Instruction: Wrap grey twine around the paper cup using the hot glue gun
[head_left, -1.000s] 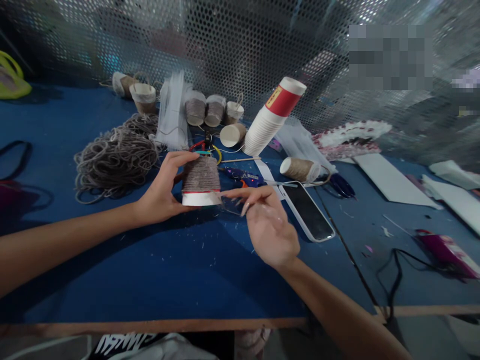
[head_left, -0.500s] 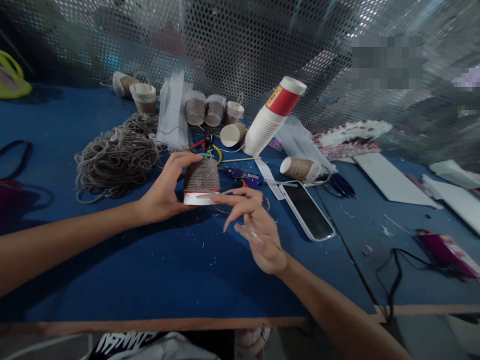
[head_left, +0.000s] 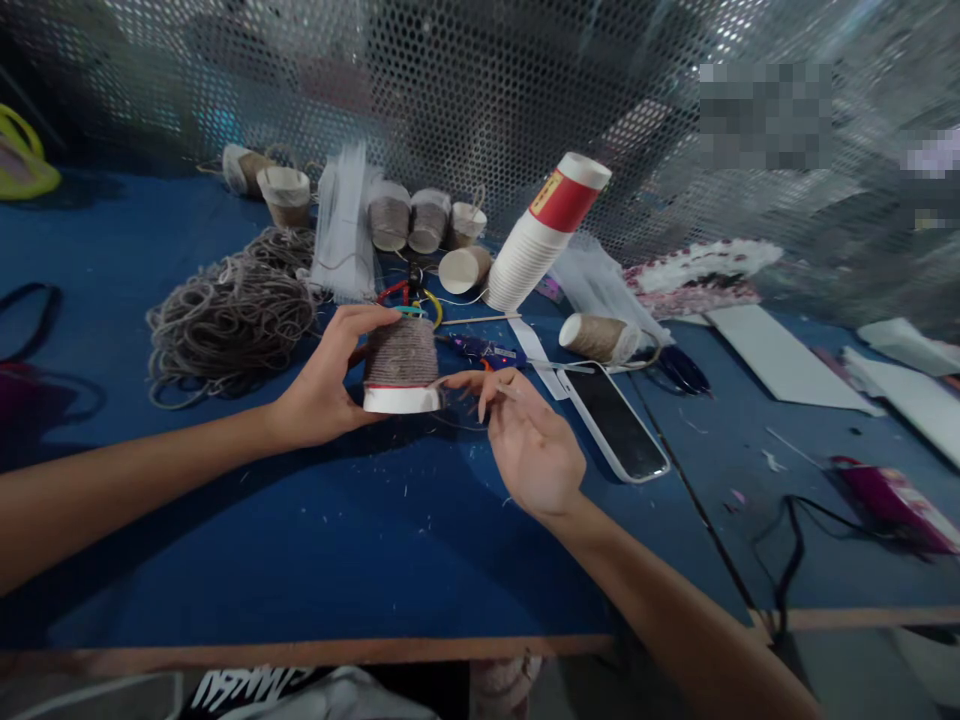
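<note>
My left hand [head_left: 322, 385] grips a paper cup [head_left: 401, 365] from its left side. Grey-brown cord is wound around most of the cup; a red line and a white band show at its lower end. Just right of the cup is my right hand [head_left: 532, 440], palm turned up and fingers curled together, with a strand of cord running from the cup to its fingertips. A large heap of loose grey cord [head_left: 236, 310] lies left of the cup. Behind my right hand rests a blue glue gun [head_left: 487, 352].
A leaning stack of paper cups [head_left: 532, 240] stands behind the glue gun. A phone [head_left: 619, 420] lies to the right. Several wrapped cups [head_left: 390, 215] and white mesh strips [head_left: 345, 225] line the back, near pliers [head_left: 431, 308]. White boards [head_left: 787, 358] lie at right.
My right hand has turned palm up, its fingers curling in beside the cup instead of reaching over the white band. The cup has barely shifted in my left hand.
</note>
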